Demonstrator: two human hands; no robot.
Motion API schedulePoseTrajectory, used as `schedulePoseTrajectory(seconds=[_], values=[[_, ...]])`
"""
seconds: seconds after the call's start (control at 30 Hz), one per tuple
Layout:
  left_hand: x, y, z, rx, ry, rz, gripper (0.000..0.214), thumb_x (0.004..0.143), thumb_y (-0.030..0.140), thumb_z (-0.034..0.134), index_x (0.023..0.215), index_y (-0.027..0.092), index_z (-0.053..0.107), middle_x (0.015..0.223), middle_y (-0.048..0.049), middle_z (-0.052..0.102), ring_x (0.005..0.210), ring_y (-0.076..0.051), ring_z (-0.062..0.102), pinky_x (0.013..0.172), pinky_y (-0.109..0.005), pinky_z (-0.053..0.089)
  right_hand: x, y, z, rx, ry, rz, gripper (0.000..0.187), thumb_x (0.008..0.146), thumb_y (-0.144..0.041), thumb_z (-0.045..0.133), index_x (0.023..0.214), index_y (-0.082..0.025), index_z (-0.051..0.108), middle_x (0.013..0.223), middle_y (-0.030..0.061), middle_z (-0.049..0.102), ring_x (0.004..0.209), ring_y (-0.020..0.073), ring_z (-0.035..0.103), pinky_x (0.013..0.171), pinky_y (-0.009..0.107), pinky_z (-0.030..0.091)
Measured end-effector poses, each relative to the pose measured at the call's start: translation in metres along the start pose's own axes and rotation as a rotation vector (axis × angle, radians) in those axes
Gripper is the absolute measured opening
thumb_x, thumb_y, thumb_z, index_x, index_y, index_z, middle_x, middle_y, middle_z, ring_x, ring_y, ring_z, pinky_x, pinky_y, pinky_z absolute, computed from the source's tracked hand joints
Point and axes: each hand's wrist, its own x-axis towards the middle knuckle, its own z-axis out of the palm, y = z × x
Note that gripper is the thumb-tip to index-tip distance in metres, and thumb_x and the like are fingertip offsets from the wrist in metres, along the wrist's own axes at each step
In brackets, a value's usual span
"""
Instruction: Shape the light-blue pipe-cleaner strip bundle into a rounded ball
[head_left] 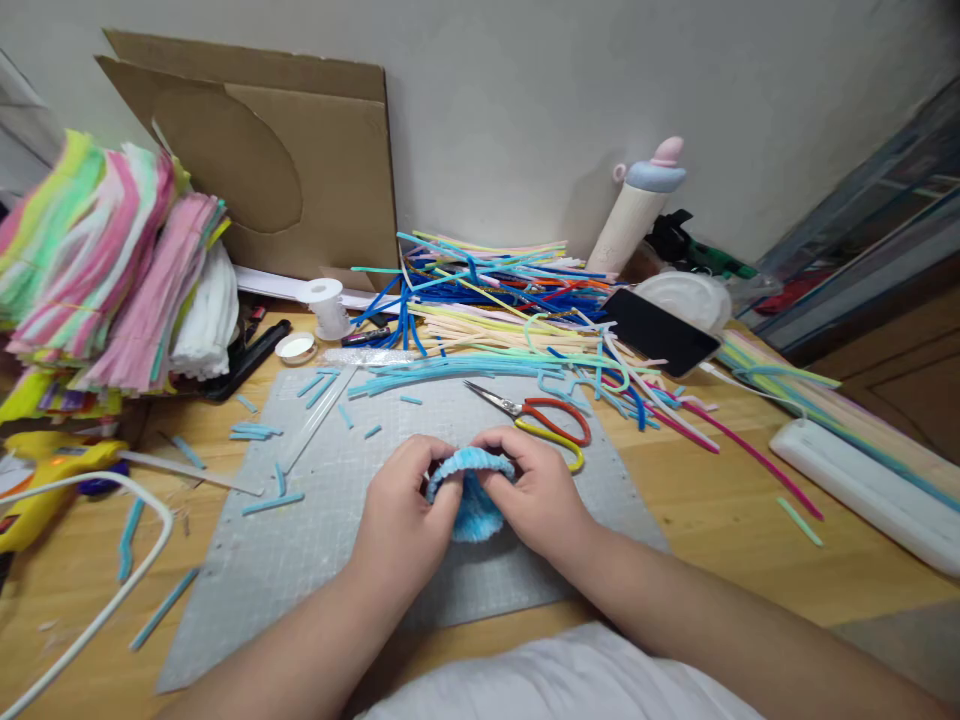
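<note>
Both my hands meet over the grey cutting mat [300, 540] and pinch a fuzzy light-blue pipe-cleaner piece [472, 490] shaped like a small coiled cup. My left hand [401, 520] grips its left rim with curled fingers. My right hand [536, 490] grips its right rim, thumb on top. Scissors with red and yellow handles [544, 418] lie on the mat just beyond my right hand. Short blue pipe-cleaner offcuts [259, 432] lie scattered over the mat's left part.
A heap of loose coloured pipe cleaners [502, 300] lies at the back, with a black phone [658, 332] on it. Bundled pastel pipe cleaners [112, 270] stack at left, a yellow glue gun [52, 475] below them. Cardboard [300, 170], a thread spool [326, 305] and a bottle [637, 210] stand behind.
</note>
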Motion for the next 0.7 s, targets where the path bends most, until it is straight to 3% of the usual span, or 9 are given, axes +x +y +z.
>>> schedulePoseTrajectory(seconds=[0.23,0.4,0.5,0.7], values=[[0.003,-0.005,0.006,-0.025,-0.013,-0.19,0.008,0.076,0.02,0.053,0.073,0.018,0.06,0.069,0.001,0.061,0.066,-0.015,0.055,0.06,-0.026,0.039,0.005,0.0,0.003,-0.038,-0.042,0.217,0.013,0.067,-0.011,0.052,0.072,-0.018,0.062,0.067,-0.0008,0.061,0.065,0.015,0.055,0.06,0.025,0.042],[0.007,-0.008,0.008,-0.048,-0.09,-0.194,0.012,0.076,0.018,0.052,0.081,0.019,0.062,0.077,0.0001,0.063,0.072,-0.016,0.058,0.065,-0.027,0.041,0.006,0.006,0.004,0.051,-0.09,0.126,0.023,0.069,-0.01,0.052,0.088,-0.019,0.061,0.086,0.0003,0.065,0.08,0.0157,0.059,0.074,0.027,0.045],[0.008,-0.008,0.008,-0.083,-0.077,-0.18,0.015,0.076,0.02,0.053,0.089,0.019,0.06,0.082,-0.0004,0.063,0.075,-0.016,0.058,0.067,-0.027,0.043,0.006,0.009,0.002,0.069,-0.08,0.125,0.018,0.071,-0.011,0.052,0.084,-0.019,0.062,0.081,-0.0001,0.064,0.078,0.0156,0.059,0.073,0.027,0.045],[0.005,-0.005,0.01,-0.04,-0.111,-0.225,0.008,0.079,0.025,0.053,0.074,0.019,0.056,0.067,0.0025,0.058,0.061,-0.015,0.053,0.057,-0.026,0.038,0.007,0.011,0.0,0.011,-0.089,0.128,0.017,0.071,-0.011,0.052,0.082,-0.019,0.063,0.078,0.0,0.065,0.076,0.0162,0.059,0.07,0.027,0.045]])
